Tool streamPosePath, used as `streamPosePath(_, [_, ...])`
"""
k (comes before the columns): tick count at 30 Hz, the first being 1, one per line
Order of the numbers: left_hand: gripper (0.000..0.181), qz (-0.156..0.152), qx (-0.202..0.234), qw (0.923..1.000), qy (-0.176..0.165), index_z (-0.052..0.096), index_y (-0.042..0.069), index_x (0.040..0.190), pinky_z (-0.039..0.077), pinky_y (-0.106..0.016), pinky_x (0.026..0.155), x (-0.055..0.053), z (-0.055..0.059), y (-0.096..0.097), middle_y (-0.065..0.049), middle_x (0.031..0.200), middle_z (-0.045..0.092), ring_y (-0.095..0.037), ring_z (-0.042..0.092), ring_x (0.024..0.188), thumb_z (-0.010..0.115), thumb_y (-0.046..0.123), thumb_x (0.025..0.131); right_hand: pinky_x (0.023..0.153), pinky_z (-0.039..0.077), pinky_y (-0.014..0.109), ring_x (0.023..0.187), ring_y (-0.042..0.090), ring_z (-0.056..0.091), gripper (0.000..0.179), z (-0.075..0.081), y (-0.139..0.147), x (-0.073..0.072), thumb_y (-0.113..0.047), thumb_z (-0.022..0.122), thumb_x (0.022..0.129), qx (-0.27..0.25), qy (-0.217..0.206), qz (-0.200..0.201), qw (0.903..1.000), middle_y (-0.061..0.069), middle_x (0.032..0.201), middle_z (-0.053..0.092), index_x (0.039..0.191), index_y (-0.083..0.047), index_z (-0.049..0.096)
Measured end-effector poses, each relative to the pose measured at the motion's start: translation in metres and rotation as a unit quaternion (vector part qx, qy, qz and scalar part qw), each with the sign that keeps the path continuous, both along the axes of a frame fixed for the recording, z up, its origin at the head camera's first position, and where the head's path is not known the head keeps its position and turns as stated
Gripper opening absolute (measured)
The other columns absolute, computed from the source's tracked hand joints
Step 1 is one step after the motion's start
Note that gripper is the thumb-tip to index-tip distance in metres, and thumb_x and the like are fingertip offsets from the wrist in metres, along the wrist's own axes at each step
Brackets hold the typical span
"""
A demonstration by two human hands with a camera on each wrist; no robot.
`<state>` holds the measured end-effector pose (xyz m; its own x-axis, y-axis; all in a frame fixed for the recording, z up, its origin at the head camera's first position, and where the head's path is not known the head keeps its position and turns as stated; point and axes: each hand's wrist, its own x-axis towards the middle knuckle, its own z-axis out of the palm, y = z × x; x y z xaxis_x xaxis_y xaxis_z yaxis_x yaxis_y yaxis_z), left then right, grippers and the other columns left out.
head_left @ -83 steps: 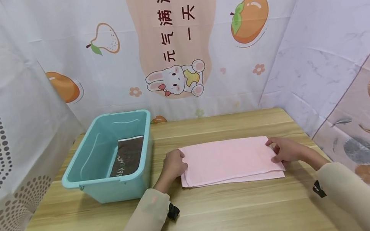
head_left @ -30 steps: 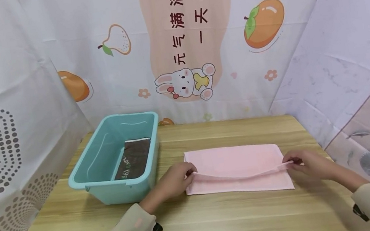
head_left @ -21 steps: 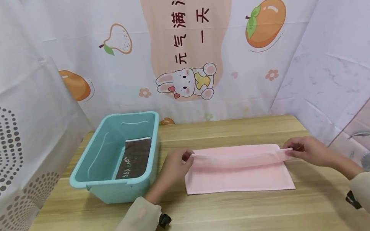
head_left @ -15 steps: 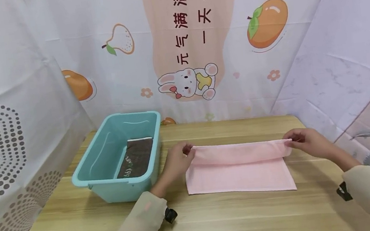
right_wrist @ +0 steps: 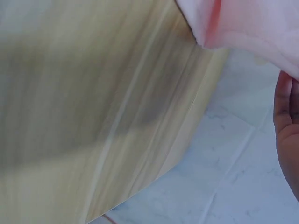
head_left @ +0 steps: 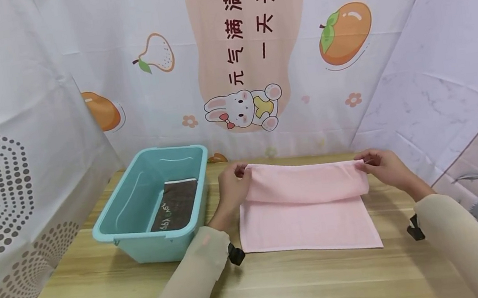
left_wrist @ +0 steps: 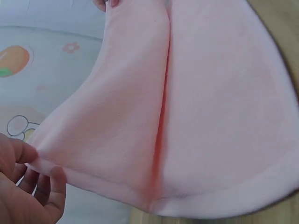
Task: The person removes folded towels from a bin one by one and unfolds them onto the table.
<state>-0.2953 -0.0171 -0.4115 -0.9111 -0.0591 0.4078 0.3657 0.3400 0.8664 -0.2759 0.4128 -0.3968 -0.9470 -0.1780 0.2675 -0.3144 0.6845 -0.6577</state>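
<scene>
A pink towel (head_left: pixel 306 225) lies on the wooden table, its near half flat and its far part lifted. My left hand (head_left: pixel 233 185) pinches the raised far left corner between thumb and fingers, which the left wrist view shows close up. At the far right corner my right hand (head_left: pixel 382 167) pinches the same edge. Between the hands the lifted edge runs nearly straight, and a fold crosses the towel's middle. In the right wrist view only part of the right hand (right_wrist: pixel 287 116) shows, at the towel's edge.
Left of the towel stands a turquoise plastic bin (head_left: pixel 157 248), with a folded dark brown cloth (head_left: pixel 178 203) inside. Printed curtains (head_left: pixel 160 94) hang behind the wooden table (head_left: pixel 309 284) and on both sides.
Both hands first lay at the ends of the folded towel, then took its edge near the middle. They have raised it and drawn it away from me, unfolding the towel.
</scene>
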Motion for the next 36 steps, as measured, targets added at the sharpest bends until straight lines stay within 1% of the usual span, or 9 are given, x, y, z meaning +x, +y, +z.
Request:
streamPosePath(3, [0.013, 0.009, 0.019, 0.9998, 0.002, 0.074, -0.001, 0.103, 0.056, -0.035, 0.081, -0.012, -0.002, 0.004, -0.012, 0.091, 0.07, -0.026, 0.067, 0.087, 0.069, 0.006, 0.094, 0.064, 0.056, 0.02, 0.079, 0.004, 0.068, 0.025, 0.002, -0.001, -0.009, -0.01, 0.069, 0.099, -0.011, 0.009, -0.017, 0.9997, 0.026, 0.103, 0.072, 0.118, 0.007, 0.068])
streamPosePath(7, [0.013, 0.027, 0.035, 0.999, -0.011, 0.074, 0.0, 0.105, 0.056, -0.034, 0.081, -0.025, -0.008, 0.007, -0.011, 0.094, 0.071, -0.025, 0.067, 0.089, 0.069, 0.008, 0.096, 0.062, 0.056, 0.02, 0.076, 0.001, 0.066, 0.026, 0.0, -0.004, -0.02, -0.012, 0.069, 0.099, -0.021, 0.025, -0.045, 0.9985, 0.027, 0.103, 0.071, 0.118, 0.006, 0.069])
streamPosePath(9, [0.012, 0.039, 0.048, 0.998, -0.013, 0.073, 0.0, 0.104, 0.056, -0.035, 0.081, -0.029, -0.012, 0.008, -0.011, 0.094, 0.07, -0.025, 0.066, 0.088, 0.069, 0.008, 0.096, 0.062, 0.056, 0.02, 0.076, -0.002, 0.065, 0.027, -0.002, -0.006, -0.024, -0.014, 0.07, 0.099, -0.027, 0.029, -0.056, 0.9976, 0.026, 0.103, 0.071, 0.119, 0.005, 0.069])
streamPosePath(14, [0.009, 0.067, 0.066, 0.9956, 0.003, 0.073, -0.001, 0.1, 0.056, -0.035, 0.078, -0.037, -0.022, 0.013, -0.012, 0.09, 0.068, -0.025, 0.065, 0.084, 0.07, 0.006, 0.095, 0.063, 0.054, 0.017, 0.078, -0.008, 0.061, 0.031, -0.009, -0.012, -0.028, -0.02, 0.069, 0.1, -0.033, 0.028, -0.091, 0.9949, 0.024, 0.105, 0.069, 0.121, 0.004, 0.069])
streamPosePath(21, [0.011, 0.074, 0.043, 0.9962, 0.013, 0.073, 0.0, 0.104, 0.055, -0.035, 0.078, -0.052, -0.024, 0.02, -0.012, 0.094, 0.068, -0.024, 0.065, 0.087, 0.067, 0.008, 0.098, 0.068, 0.052, 0.011, 0.082, -0.01, 0.058, 0.037, -0.008, -0.021, -0.04, -0.02, 0.066, 0.101, -0.089, 0.031, -0.121, 0.9881, 0.026, 0.112, 0.066, 0.126, 0.007, 0.064])
streamPosePath(25, [0.011, 0.078, 0.016, 0.9968, 0.009, 0.072, -0.001, 0.105, 0.055, -0.036, 0.079, -0.062, -0.027, 0.021, -0.013, 0.095, 0.068, -0.025, 0.065, 0.087, 0.067, 0.007, 0.098, 0.067, 0.052, 0.01, 0.08, -0.01, 0.058, 0.036, -0.011, -0.025, -0.05, -0.016, 0.067, 0.1, -0.109, 0.039, -0.141, 0.9833, 0.024, 0.11, 0.067, 0.125, 0.009, 0.064])
streamPosePath(31, [0.013, 0.078, -0.015, 0.9966, -0.021, 0.072, -0.001, 0.108, 0.056, -0.035, 0.079, -0.075, -0.037, 0.023, -0.013, 0.096, 0.068, -0.024, 0.064, 0.088, 0.066, 0.007, 0.099, 0.066, 0.05, 0.008, 0.078, -0.011, 0.056, 0.03, -0.026, -0.031, -0.064, -0.01, 0.068, 0.098, -0.109, 0.046, -0.173, 0.9779, 0.028, 0.111, 0.067, 0.121, 0.008, 0.067])
streamPosePath(33, [0.015, 0.076, -0.016, 0.9964, -0.034, 0.072, -0.001, 0.11, 0.056, -0.035, 0.079, -0.079, -0.039, 0.023, -0.013, 0.097, 0.068, -0.023, 0.063, 0.088, 0.065, 0.008, 0.1, 0.068, 0.049, 0.007, 0.08, -0.01, 0.055, 0.03, -0.03, -0.033, -0.068, -0.011, 0.067, 0.098, -0.108, 0.036, -0.183, 0.9765, 0.027, 0.114, 0.067, 0.122, 0.007, 0.067])
streamPosePath(36, [0.016, 0.068, -0.02, 0.9968, -0.038, 0.07, 0.0, 0.113, 0.056, -0.036, 0.08, -0.087, -0.042, 0.024, -0.012, 0.099, 0.067, -0.023, 0.063, 0.09, 0.063, 0.008, 0.101, 0.068, 0.047, 0.007, 0.081, -0.006, 0.054, 0.031, -0.035, -0.034, -0.073, -0.012, 0.064, 0.099, -0.121, 0.011, -0.207, 0.9707, 0.025, 0.117, 0.066, 0.125, 0.006, 0.066])
